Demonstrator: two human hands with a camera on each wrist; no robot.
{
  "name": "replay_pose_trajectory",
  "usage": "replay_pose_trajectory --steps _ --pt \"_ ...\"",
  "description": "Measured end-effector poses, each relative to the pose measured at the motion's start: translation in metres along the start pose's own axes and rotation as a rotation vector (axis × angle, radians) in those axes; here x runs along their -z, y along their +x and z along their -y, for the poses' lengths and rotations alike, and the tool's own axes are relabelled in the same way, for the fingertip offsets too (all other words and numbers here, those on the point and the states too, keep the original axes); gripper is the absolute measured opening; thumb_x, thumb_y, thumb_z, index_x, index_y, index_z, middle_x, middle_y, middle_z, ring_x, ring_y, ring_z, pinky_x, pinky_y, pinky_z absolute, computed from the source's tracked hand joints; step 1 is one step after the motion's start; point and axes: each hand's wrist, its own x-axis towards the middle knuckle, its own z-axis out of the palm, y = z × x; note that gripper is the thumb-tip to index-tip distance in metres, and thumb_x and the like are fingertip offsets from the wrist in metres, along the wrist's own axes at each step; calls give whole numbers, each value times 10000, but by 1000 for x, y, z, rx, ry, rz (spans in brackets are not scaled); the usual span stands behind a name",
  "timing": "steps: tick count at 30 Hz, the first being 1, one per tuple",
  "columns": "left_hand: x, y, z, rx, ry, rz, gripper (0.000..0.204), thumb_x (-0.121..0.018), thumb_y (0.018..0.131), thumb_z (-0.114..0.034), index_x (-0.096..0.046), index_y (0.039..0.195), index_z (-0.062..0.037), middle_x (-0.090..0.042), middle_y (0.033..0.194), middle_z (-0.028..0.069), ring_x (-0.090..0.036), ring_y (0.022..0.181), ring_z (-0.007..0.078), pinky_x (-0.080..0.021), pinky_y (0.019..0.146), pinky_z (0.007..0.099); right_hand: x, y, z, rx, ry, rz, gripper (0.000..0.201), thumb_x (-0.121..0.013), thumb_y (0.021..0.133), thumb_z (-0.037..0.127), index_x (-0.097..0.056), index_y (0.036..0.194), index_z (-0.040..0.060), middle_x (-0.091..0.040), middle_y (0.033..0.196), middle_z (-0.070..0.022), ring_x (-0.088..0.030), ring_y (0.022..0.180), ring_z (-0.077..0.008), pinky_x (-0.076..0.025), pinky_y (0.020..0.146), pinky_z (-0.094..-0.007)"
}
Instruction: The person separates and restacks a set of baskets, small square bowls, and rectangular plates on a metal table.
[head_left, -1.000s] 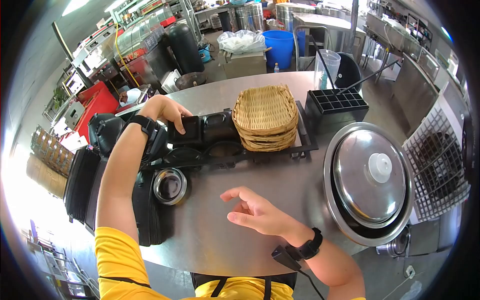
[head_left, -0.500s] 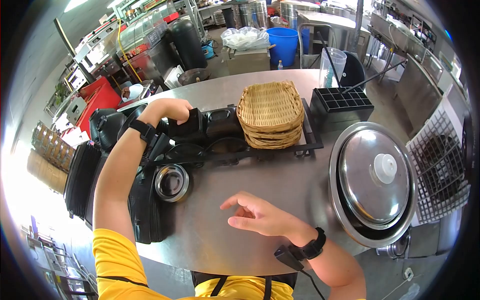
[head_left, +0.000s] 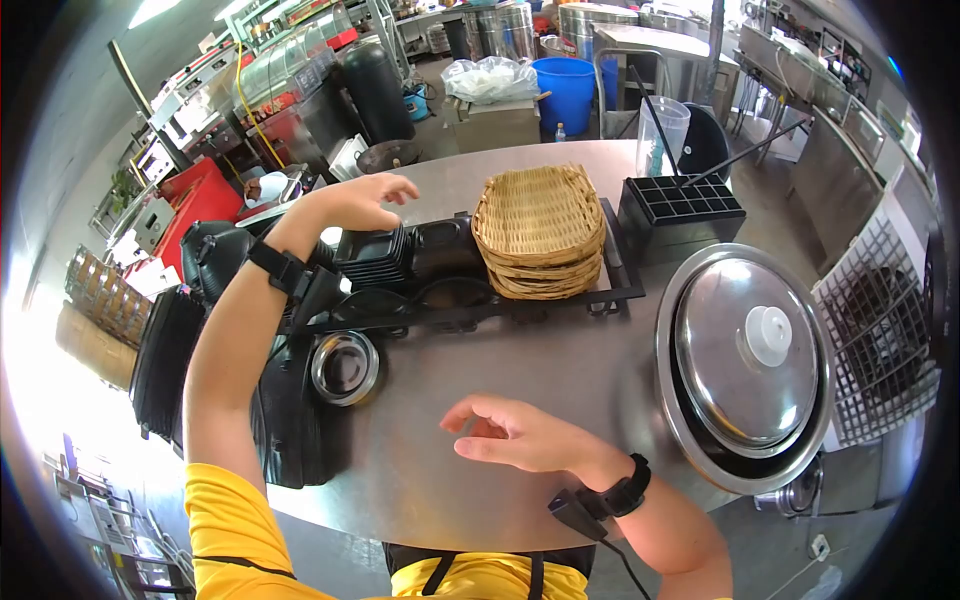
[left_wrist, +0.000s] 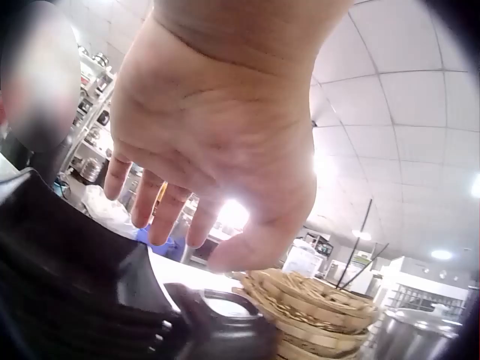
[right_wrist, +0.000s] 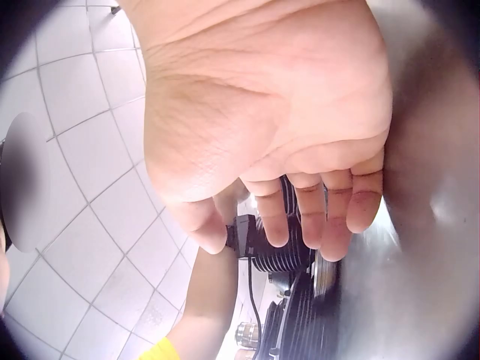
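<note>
My left hand (head_left: 368, 203) is just above and behind a stack of black square dishes (head_left: 375, 258), its fingers loosely bent and holding nothing. In the left wrist view, the palm faces the camera with the fingers (left_wrist: 161, 221) pointing down and apart. Beside that stack sits another black dish (head_left: 443, 243), followed by a pile of woven baskets (head_left: 540, 215). My right hand (head_left: 515, 435) hovers over the steel table (head_left: 430, 500), fingers relaxed and nothing in its grasp. Small round steel bowls (head_left: 345, 368) stand to its left.
A large steel basin (head_left: 665, 400) with a domed lid (head_left: 735, 370) occupies the right side. Behind it stands a black compartment box (head_left: 680, 215) with long sticks. Black trays (head_left: 295, 420) are stacked at the left front. A black rack bar (head_left: 450, 322) runs before the dishes.
My left hand was on the stack of black dishes, its fingers curled at the top edge half a second ago. Now it has lifted off and opened. The right hand has hardly moved.
</note>
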Motion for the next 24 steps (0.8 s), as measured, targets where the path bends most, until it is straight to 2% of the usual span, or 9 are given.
replay_pose_trajectory --steps 1,5,7,12,14,16,21,23,24 --pt "-2 1 -10 -110 -6 -48 702 -681 753 -215 -500 1404 -26 -592 1310 190 -556 1240 309 -427 1072 400 0 0 -1 -7 -3 2 444 -665 974 356 -591 1267 31 -636 1110 -70 -582 885 -117 -497 752 -261" --pt "-19 18 -46 -153 49 12 860 -776 739 -339 -426 1461 -28 -564 1355 202 -537 1263 321 -410 1086 395 2 2 -2 -24 -11 4 436 -667 973 354 -596 1266 40 -640 1087 -58 -584 885 -110 -494 746 -258" --pt "-20 29 -63 2 58 277 958 -828 706 -439 -415 1464 -24 -567 1357 203 -540 1256 321 -413 1079 376 4 1 -4 -18 -6 7 445 -674 968 355 -594 1266 34 -639 1088 -56 -587 888 -112 -492 747 -256" --pt "-21 56 -63 133 144 363 969 -847 684 -422 -421 1454 -14 -574 1352 201 -545 1249 313 -425 1060 367 3 3 -7 0 19 5 457 -674 965 359 -593 1264 24 -635 1091 -51 -589 892 -117 -486 744 -257" --pt "-15 59 -63 203 27 455 975 -859 678 -401 -418 1449 2 -564 1369 197 -532 1265 306 -414 1068 361 3 2 -7 19 25 9 461 -673 964 361 -592 1264 20 -634 1091 -51 -589 893 -120 -485 742 -259" --pt "-16 63 -56 194 27 453 993 -868 672 -389 -405 1455 9 -539 1399 201 -503 1300 305 -395 1089 361 3 3 -8 8 38 23 356 -671 980 284 -607 1248 59 -609 1077 7 -577 932 -67 -471 786 -225" --pt "-18 72 -43 195 16 445 1051 -879 642 -375 -371 1493 -26 -474 1478 195 -438 1385 333 -389 1102 401 5 3 -6 14 -12 30 367 -663 983 300 -604 1251 57 -618 1071 2 -580 916 -73 -476 774 -231" --pt "-16 73 -49 258 -64 497 1142 -930 627 -316 -298 1535 -30 -386 1557 190 -347 1445 311 -293 1183 370 6 2 -5 8 -29 25 372 -659 984 309 -604 1251 56 -620 1068 1 -580 909 -74 -478 770 -234" --pt "-15 73 -51 272 -53 516 1153 -935 628 -305 -288 1548 -49 -385 1566 171 -342 1449 294 -285 1187 364 6 3 -8 24 -36 25 376 -655 984 316 -603 1252 57 -621 1068 -1 -579 900 -76 -479 759 -236"
